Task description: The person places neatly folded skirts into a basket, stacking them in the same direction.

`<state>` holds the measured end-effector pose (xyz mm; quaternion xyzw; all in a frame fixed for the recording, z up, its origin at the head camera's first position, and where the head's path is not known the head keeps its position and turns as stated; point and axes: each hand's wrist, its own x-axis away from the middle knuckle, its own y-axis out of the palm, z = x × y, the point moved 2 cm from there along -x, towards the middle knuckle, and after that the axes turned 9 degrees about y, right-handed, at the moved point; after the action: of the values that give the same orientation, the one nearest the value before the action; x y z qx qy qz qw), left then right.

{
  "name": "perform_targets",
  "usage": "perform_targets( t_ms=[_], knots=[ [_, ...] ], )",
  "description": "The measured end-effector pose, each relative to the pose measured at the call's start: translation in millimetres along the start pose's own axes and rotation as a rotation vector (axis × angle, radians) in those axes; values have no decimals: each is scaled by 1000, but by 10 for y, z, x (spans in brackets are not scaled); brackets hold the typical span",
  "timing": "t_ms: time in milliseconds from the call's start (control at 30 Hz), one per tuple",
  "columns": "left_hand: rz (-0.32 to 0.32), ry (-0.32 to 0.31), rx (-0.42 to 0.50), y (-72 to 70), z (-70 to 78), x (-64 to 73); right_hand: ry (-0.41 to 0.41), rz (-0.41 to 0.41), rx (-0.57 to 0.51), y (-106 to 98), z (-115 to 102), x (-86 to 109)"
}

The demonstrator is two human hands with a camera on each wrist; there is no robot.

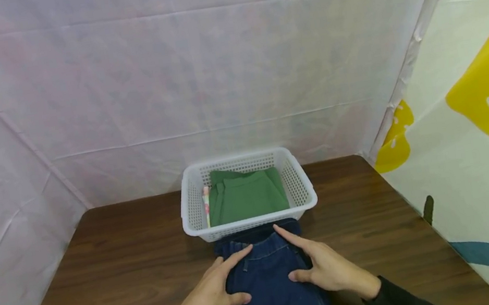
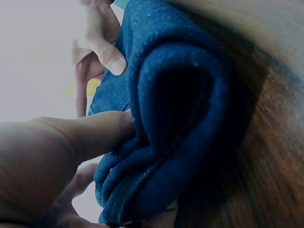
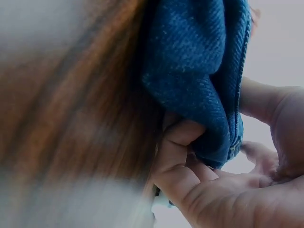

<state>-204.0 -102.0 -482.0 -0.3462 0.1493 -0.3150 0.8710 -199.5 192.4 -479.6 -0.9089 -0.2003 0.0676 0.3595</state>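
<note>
A pair of dark blue jeans (image 1: 274, 285), folded into a compact bundle, lies on the table with its waistband toward the basket. My left hand (image 1: 210, 292) grips its left side, thumb on top and index finger along the waistband. In the left wrist view the left thumb (image 2: 99, 135) presses into the denim folds (image 2: 180, 95), and other fingers show at the lower edge. My right hand (image 1: 330, 266) holds the right side. Its fingers (image 3: 173, 161) curl under the denim edge (image 3: 190, 71) in the right wrist view, with the thumb above.
Just beyond the jeans stands a white perforated plastic basket (image 1: 304, 188) holding folded green cloth (image 1: 253, 196) and a narrow patterned piece (image 1: 207, 205). The brown wood table (image 1: 114, 267) meets white sheeting at the back and left, and a fruit-print sheet (image 1: 440, 160) at right.
</note>
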Motion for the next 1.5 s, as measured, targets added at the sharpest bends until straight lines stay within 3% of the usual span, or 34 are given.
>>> perform_targets(
  t_ms=[300,767,1100,1500],
  knots=[
    [-18,-2,42,-46,37,27,-37,19,23,-61,-1,52],
    [-4,83,65,-199,263,103,13,-12,-8,-285,-230,192],
    [53,183,106,-385,450,131,-29,-23,-190,-455,-437,220],
    [155,265,12,-597,618,104,-115,19,-277,-654,-627,176]
  ],
)
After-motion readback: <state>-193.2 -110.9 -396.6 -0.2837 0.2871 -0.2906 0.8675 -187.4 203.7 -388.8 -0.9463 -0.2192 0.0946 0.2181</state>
